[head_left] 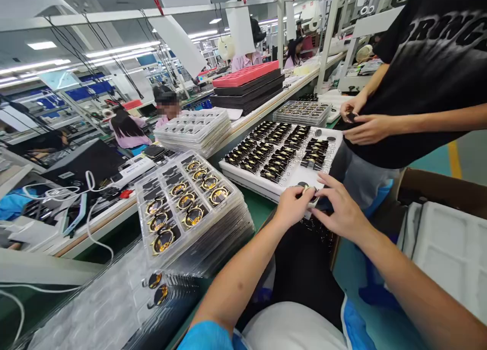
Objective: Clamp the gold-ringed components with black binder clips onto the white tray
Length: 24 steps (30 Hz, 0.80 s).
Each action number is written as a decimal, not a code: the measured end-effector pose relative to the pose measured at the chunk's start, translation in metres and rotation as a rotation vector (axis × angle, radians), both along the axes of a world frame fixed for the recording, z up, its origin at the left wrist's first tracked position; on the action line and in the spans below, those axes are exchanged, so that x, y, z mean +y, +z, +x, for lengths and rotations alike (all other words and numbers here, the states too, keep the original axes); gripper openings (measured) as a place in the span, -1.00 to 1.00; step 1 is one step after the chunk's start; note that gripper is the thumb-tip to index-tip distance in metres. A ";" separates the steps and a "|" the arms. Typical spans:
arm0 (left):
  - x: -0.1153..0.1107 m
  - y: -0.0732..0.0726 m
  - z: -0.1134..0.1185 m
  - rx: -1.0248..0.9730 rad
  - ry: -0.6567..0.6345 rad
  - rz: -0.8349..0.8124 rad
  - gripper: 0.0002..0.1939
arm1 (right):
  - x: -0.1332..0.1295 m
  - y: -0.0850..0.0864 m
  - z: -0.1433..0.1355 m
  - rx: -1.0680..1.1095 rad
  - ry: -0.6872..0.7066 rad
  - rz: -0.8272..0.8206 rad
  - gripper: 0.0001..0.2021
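Observation:
My left hand (294,207) is closed, its thumb and fingertips pinching a small round gold-rimmed watch case (306,187), partly hidden by the fingers. Close on the right, my right hand (340,210) has its thumb and fingers apart; whether a fingertip touches the piece I cannot tell. Both hands are at the near corner of a white foam tray (294,176), where black and gold watch pieces (274,163) stand in tight rows. Left of my arms, a stack of clear plastic trays (228,223) carries gold-rimmed watch cases (186,201) in the top compartments.
A co-worker's hands (365,121) hold a small dark piece beyond the foam tray. More clear trays (194,129) and black trays under a red one (247,75) stand behind. At lower left lies a clear tray stack (95,299); a cardboard box (429,187) is on my right.

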State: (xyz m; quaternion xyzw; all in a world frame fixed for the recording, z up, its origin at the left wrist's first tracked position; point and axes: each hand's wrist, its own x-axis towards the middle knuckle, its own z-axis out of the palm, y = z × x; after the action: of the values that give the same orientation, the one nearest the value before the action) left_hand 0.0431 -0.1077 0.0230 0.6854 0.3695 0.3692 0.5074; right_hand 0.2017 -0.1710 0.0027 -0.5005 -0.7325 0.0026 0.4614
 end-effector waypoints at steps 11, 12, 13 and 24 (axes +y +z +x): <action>0.059 0.010 0.026 0.386 0.182 0.058 -0.57 | 0.090 -0.020 0.036 0.260 -0.189 -0.173 -0.71; 0.059 0.010 0.028 0.446 0.175 0.077 -0.48 | 0.091 -0.023 0.037 0.308 -0.216 -0.224 -0.67; 0.058 0.010 0.030 0.504 0.160 0.101 -0.43 | 0.091 -0.025 0.038 0.350 -0.238 -0.265 -0.63; 0.053 0.014 0.033 0.666 0.199 0.523 -0.59 | 0.067 0.028 0.022 0.765 -0.295 -0.168 -0.53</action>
State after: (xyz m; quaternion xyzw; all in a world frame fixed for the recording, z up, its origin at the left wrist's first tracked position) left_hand 0.0762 -0.0548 0.0367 0.8336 0.4713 0.2564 0.1315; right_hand 0.2240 -0.1038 0.0310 -0.5989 -0.4262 0.1822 0.6531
